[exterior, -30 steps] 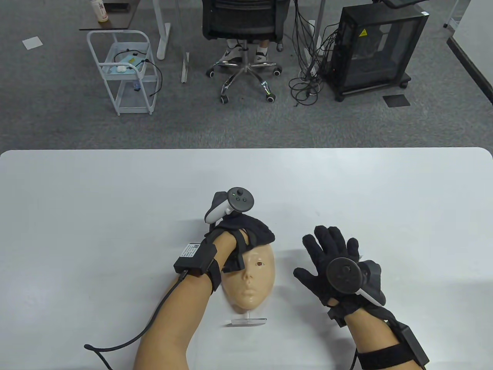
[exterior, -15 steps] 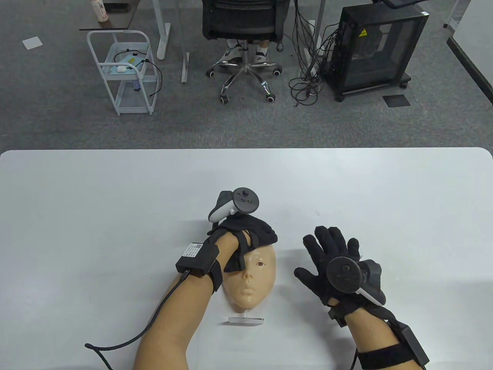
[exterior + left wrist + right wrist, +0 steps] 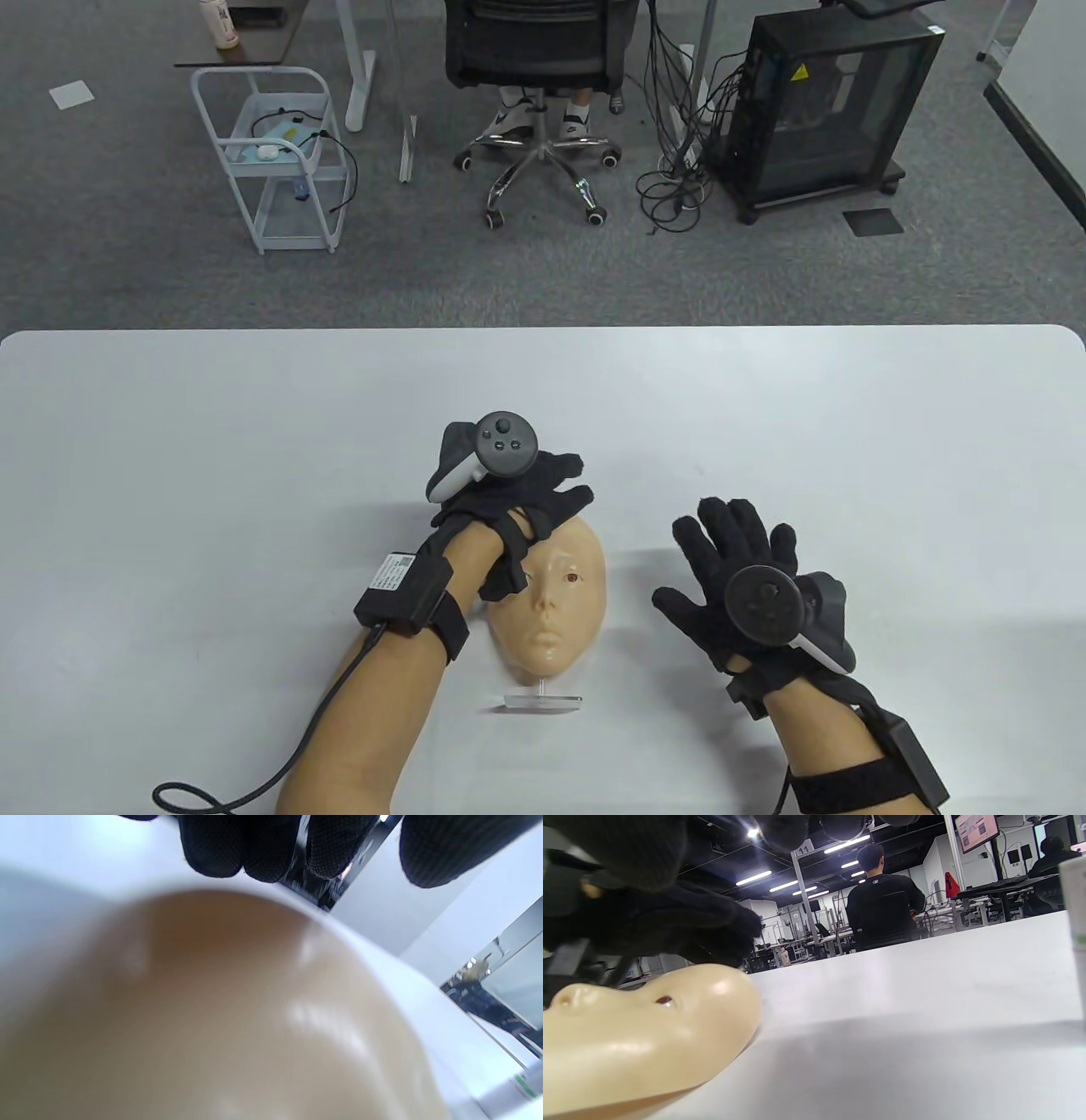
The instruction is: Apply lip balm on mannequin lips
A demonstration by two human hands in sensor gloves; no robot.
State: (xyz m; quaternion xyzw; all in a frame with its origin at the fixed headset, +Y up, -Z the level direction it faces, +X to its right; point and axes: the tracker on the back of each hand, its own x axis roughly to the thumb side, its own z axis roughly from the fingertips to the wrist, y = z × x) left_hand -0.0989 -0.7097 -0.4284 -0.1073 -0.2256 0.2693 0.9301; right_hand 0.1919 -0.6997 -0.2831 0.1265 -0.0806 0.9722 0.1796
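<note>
The left hand [image 3: 509, 501], in a black sensor glove, hangs over the forehead end of the beige plastic mannequin face [image 3: 551, 598], fingers [image 3: 212, 849] spread and extended, gripping nothing. Whether it touches the forehead cannot be told. The left forearm runs diagonally in from the table's near edge.

The right hand [image 3: 734, 564], also gloved in black, lies palm down on the white table [image 3: 212, 475] just to the right of the face, fingers splayed wide and empty.

The mannequin face lies face up near the middle of the table's near edge, on a clear acrylic stand [image 3: 543, 701]. Its long axis runs from near edge to far edge: chin toward the near edge, forehead toward the far edge.
</note>
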